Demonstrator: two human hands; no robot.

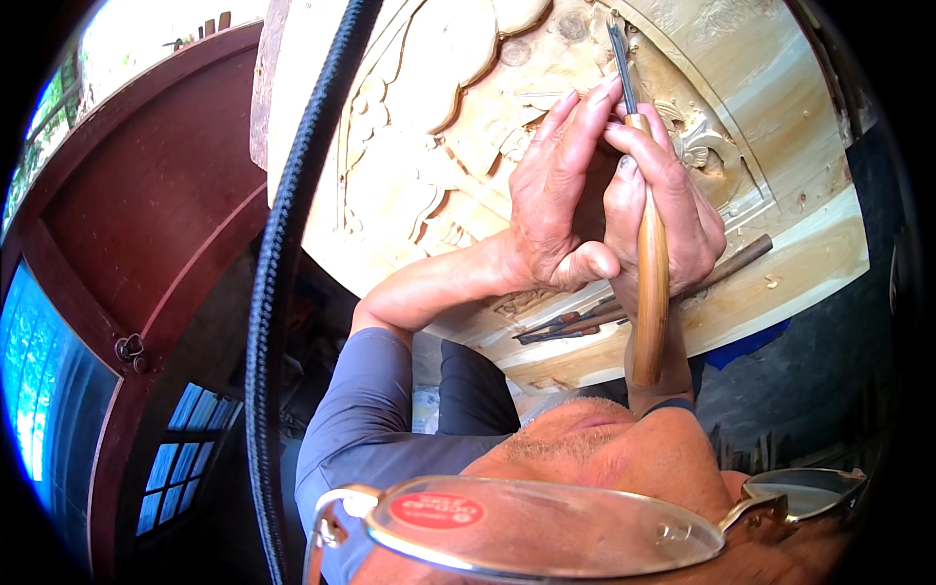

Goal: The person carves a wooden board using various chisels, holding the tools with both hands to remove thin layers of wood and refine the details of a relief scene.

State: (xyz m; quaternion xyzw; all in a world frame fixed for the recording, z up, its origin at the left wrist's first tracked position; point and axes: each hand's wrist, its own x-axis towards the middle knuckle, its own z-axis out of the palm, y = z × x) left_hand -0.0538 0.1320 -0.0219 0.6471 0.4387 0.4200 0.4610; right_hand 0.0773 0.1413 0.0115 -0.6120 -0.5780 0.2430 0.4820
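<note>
My right hand (673, 210) is closed around the long wooden handle of a carving chisel (651, 292). Its narrow dark steel blade points away from me, with the tip on the carved wooden panel (487, 58). Beside the blade, my left hand (558, 185) holds nothing. Its fingers stretch up toward the blade and its thumb is spread toward my right hand; whether the fingertips touch the steel I cannot tell. Raised scrolls and leaf shapes cover the pale panel. Both hands hide part of this relief.
Several more carving tools (570, 327) lie along the panel's near edge, below my hands. A long dark stick-like handle (736, 263) rests to their right. On the left hangs a thick black braided cable (292, 205), with a dark red wooden door (146, 156) behind it.
</note>
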